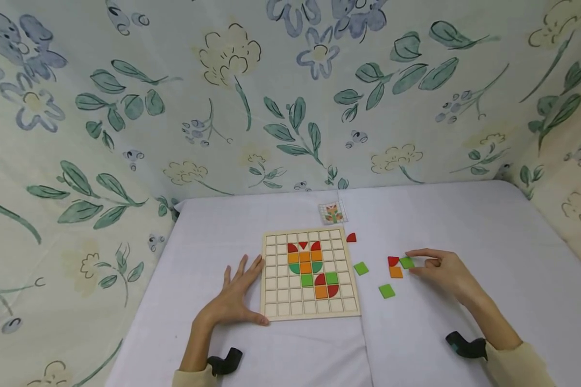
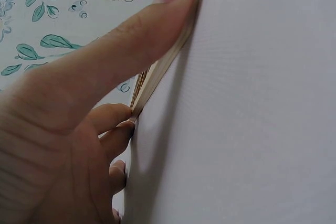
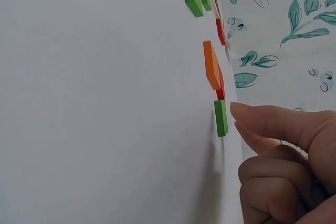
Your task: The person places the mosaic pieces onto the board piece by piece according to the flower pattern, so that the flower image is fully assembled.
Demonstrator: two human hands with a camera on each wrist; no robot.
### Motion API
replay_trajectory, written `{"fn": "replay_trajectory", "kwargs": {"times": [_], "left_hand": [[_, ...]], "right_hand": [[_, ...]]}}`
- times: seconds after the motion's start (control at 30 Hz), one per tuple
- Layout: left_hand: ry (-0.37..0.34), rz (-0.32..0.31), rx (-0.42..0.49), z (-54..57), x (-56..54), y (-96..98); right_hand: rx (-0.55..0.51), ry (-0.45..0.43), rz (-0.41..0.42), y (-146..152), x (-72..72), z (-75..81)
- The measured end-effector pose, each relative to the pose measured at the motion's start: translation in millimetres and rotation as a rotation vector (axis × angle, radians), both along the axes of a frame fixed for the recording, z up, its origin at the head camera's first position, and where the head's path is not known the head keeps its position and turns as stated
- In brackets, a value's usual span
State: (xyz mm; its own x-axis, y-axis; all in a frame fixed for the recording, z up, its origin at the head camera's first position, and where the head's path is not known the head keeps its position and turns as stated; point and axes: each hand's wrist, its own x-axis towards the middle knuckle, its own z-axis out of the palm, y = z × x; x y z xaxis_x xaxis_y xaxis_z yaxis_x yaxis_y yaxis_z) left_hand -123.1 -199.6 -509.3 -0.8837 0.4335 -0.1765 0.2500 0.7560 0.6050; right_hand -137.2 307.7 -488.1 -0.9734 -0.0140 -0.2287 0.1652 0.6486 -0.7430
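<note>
The right hand (image 1: 447, 274) has thumb and forefinger slightly apart at a green tile (image 1: 406, 263) on the counter (image 1: 474, 226); whether they pinch it, I cannot tell. Just beside lie a red tile (image 1: 393, 261) and an orange tile (image 1: 395, 272). The left hand (image 1: 234, 296), fingers spread, touches the left edge of the board (image 1: 283, 295), which holds coloured tiles (image 1: 305, 267). A card (image 1: 333, 213) lies beyond.

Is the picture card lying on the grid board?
No, the picture card lies on the white cloth, beyond the grid board.
</note>
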Motion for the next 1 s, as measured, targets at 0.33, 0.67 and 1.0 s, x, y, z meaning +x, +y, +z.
{"fn": "replay_trajectory", "kwargs": {"times": [0.33, 0.67, 1.0], "left_hand": [[0.005, 0.004, -0.015, -0.6, -2.3, 0.5], [0.003, 0.002, -0.012, -1.5, -3.4, 1.3], [0.004, 0.008, -0.025, -2.8, -3.3, 0.9]], "right_hand": [[-0.051, -0.037, 0.017, 7, -11.0, -6.4], [-0.042, -0.060, 0.007, 11, -16.8, -11.8], [-0.039, -0.069, 0.000, 9, -16.1, -13.0]]}}
